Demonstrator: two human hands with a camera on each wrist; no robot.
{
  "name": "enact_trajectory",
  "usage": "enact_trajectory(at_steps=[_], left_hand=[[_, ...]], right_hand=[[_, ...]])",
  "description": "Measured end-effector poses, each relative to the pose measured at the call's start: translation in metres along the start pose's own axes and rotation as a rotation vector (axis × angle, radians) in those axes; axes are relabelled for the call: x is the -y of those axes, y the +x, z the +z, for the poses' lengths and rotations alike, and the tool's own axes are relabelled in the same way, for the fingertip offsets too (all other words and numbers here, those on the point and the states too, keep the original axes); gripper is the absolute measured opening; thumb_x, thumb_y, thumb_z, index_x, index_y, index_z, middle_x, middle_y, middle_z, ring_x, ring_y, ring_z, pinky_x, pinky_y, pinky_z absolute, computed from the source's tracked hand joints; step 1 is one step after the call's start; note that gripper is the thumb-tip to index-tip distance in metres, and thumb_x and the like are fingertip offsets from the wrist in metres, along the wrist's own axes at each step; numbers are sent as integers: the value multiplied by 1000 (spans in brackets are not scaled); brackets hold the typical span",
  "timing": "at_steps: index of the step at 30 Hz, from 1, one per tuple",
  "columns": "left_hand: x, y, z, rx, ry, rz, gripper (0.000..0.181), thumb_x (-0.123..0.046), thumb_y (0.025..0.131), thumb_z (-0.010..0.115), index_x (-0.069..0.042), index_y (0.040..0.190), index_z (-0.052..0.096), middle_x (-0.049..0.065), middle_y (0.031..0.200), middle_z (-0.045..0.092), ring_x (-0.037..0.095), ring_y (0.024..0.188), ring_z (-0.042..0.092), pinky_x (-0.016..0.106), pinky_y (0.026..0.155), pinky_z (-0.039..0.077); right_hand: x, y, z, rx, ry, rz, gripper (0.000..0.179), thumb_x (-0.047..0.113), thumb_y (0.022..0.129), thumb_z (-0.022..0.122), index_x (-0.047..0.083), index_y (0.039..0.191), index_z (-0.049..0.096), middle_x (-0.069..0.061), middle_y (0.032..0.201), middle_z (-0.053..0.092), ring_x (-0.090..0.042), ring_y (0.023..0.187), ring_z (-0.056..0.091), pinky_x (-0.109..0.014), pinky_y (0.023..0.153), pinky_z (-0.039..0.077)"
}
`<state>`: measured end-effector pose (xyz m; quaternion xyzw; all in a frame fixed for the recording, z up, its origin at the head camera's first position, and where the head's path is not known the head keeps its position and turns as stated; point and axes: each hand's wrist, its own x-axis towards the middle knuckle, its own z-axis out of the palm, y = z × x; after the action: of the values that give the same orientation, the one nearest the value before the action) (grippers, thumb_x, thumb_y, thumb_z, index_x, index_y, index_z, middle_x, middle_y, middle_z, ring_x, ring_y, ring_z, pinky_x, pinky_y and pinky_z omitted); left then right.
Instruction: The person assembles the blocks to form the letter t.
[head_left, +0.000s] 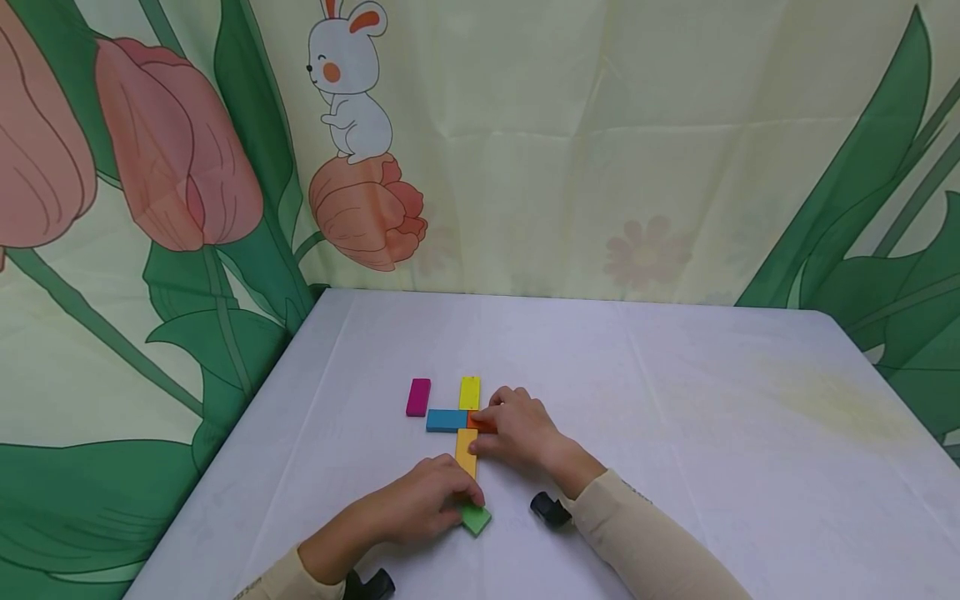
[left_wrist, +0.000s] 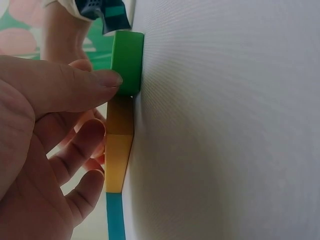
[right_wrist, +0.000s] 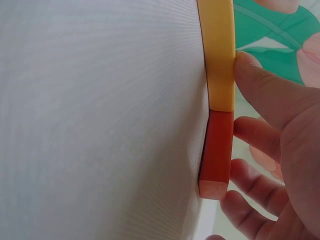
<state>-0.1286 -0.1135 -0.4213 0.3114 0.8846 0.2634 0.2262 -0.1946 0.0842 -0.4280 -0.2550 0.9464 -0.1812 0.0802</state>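
My left hand (head_left: 423, 504) pinches a green block (head_left: 476, 521), its thumb on the near side in the left wrist view. The green block lies turned at the near end of a light orange block (head_left: 466, 450). My right hand (head_left: 521, 429) rests over the row. Its thumb touches the top of the light orange block, and other fingertips lie on a red-orange block (right_wrist: 217, 147). Left of that one is a blue block (head_left: 446, 421), laid crosswise. Beyond them stands a yellow block (head_left: 469, 393), in line with the light orange one.
A magenta block (head_left: 418, 397) lies apart at the upper left of the group. The white-covered table (head_left: 712, 433) reaches back to a curtain (head_left: 525, 167) printed with tulips and a rabbit. Black wrist devices (head_left: 551, 510) sit under both sleeves.
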Motion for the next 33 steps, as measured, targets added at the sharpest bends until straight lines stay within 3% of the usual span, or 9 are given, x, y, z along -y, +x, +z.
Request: enact_trajectory(at_steps=[9, 16, 25, 33], left_hand=[[0, -1, 0, 0, -1, 3, 28, -11, 84, 80, -25, 108, 74, -22, 100, 62, 1, 102, 49, 25, 91, 48], [-1, -3, -9, -8, 36, 18, 29, -13, 85, 79, -24, 112, 74, -23, 103, 62, 3, 106, 49, 32, 95, 45], [-2, -10, -25, -86, 10, -49, 34, -14, 82, 83, -23, 113, 72, -18, 107, 64, 13, 112, 51, 42, 96, 49], [6, -13, -36, -171, 3, -99, 36, -15, 82, 83, -19, 116, 71, -5, 114, 63, 21, 114, 53, 41, 91, 54]], right_hand=[[0, 0, 0, 0, 5, 1, 52, 46, 85, 77, 20, 130, 70, -6, 114, 55, -24, 106, 46, -38, 81, 44], [0, 0, -1, -1, 5, 5, 52, 46, 85, 77, 21, 130, 70, -7, 115, 55, -25, 106, 46, -38, 81, 44], [0, 0, -1, -7, -11, -7, 52, 48, 85, 77, 21, 129, 71, -6, 114, 56, -24, 105, 47, -37, 79, 44], [0, -1, -1, -5, -19, -12, 53, 49, 85, 76, 20, 129, 71, -6, 113, 56, -23, 103, 47, -36, 79, 45]])
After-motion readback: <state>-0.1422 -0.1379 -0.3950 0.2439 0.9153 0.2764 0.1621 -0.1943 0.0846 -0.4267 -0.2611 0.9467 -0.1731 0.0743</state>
